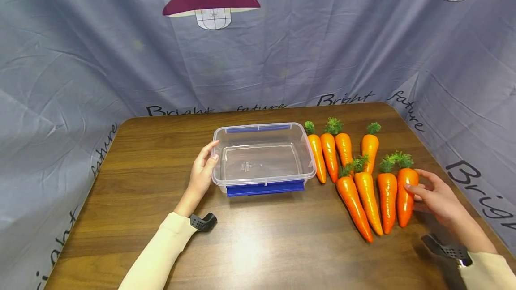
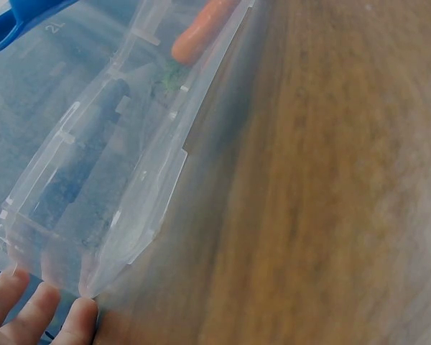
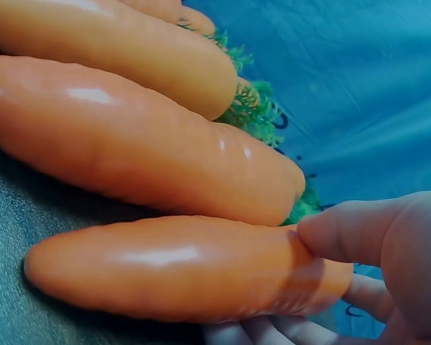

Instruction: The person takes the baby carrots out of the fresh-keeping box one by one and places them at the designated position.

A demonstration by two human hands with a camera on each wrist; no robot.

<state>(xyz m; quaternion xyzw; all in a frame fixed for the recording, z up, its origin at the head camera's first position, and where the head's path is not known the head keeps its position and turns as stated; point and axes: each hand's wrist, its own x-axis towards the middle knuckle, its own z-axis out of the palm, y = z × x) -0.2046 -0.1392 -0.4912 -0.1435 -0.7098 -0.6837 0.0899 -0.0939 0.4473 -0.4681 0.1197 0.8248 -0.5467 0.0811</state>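
Observation:
At the middle of the table sits a clear plastic food container (image 1: 219, 178) with blue clip latches, its top uncovered in the head view. My left hand (image 1: 201, 173) touches its left rim; in the left wrist view, fingertips (image 2: 79, 316) rest against the clear wall. On the right, my right hand (image 1: 439, 198) pinches the leafy end of the rightmost orange carrot (image 1: 405, 202), thumb on top and other fingers at its far side. In the right wrist view that carrot (image 3: 151, 269) lies along the tabletop, its green top hidden by the hand.
Several more carrots lie right of the container: a front group including a yellowish-orange carrot (image 1: 367, 200), and a back group including another carrot (image 1: 329, 155) near the container's side. The wooden table (image 1: 141, 164) meets a grey-blue printed curtain (image 1: 274, 66) behind and at both sides.

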